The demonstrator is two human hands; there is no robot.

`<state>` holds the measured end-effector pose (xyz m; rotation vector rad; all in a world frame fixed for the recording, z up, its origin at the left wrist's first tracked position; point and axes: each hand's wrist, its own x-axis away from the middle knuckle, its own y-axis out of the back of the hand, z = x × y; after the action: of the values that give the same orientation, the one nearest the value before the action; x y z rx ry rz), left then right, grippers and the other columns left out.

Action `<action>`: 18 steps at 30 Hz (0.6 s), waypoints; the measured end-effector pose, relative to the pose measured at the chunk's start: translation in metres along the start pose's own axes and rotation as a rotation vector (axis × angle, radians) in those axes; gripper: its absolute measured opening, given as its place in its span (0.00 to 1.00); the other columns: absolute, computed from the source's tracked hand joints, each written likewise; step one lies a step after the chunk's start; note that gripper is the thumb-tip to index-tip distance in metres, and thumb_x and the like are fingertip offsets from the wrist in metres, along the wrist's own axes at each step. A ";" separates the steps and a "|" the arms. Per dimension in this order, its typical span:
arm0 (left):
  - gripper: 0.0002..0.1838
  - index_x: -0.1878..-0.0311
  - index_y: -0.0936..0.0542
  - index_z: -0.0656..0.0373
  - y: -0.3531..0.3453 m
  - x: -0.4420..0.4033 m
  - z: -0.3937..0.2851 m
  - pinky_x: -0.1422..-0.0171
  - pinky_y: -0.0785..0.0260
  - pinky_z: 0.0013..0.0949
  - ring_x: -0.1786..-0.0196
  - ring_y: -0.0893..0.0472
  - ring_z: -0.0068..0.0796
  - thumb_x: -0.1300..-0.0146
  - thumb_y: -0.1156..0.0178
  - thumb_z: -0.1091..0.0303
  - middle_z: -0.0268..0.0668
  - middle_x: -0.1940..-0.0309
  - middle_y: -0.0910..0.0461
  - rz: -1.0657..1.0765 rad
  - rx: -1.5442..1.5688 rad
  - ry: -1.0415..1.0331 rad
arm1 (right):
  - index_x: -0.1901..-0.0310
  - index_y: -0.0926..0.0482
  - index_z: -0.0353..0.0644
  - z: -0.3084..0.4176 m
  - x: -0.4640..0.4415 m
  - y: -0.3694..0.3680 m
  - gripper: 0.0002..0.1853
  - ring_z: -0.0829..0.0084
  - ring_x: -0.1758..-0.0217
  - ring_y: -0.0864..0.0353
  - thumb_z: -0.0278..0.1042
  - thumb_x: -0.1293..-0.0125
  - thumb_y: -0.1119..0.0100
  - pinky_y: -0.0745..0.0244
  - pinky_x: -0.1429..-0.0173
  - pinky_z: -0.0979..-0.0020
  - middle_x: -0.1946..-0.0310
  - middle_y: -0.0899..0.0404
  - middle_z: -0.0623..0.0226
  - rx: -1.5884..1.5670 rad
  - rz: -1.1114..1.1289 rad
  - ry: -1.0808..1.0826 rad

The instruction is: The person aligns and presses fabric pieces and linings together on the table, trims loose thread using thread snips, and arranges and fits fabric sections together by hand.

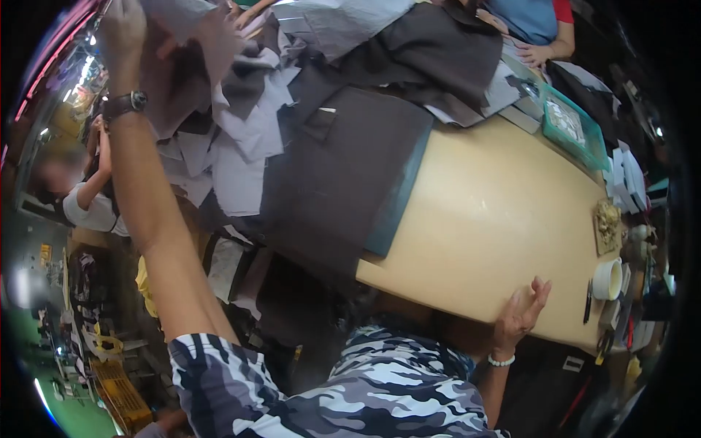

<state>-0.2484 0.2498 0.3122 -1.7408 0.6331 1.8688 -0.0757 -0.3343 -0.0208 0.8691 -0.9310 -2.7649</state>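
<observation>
My left hand (123,29) is raised at the top left, beside a blurred piece of cloth (193,29). Its fingers are cut off at the view's edge, so any grip is hidden. Below it hangs a heap of dark and pale fabric pieces (241,139). A dark brown panel with a small flap (332,168) lies over a dark blue-green board (405,197) on the table. My right hand (522,314), with a pale bead bracelet at the wrist, is at the near table edge. Its fingers are apart and it holds nothing.
The pale wooden table (504,212) carries a green plastic tray (573,128), a white cup (606,279) and a dark pen (587,303) along its right side. Another person's hand (533,53) rests across the table. Someone else (91,193) is at the far left.
</observation>
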 end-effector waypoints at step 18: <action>0.16 0.56 0.23 0.64 0.264 0.257 -0.400 0.51 0.29 0.41 0.55 0.21 0.47 0.44 0.36 0.64 0.46 0.59 0.21 1.262 2.038 -0.447 | 0.31 0.50 0.33 -0.019 -0.059 0.048 0.29 0.65 0.40 0.32 0.32 0.29 0.55 0.41 0.33 0.64 0.42 0.33 0.52 -0.494 -0.274 -0.314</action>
<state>-0.1276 -0.1966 0.0261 0.5566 2.3601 0.7627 -0.0208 -0.3678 0.0239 0.5195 -0.1256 -3.2054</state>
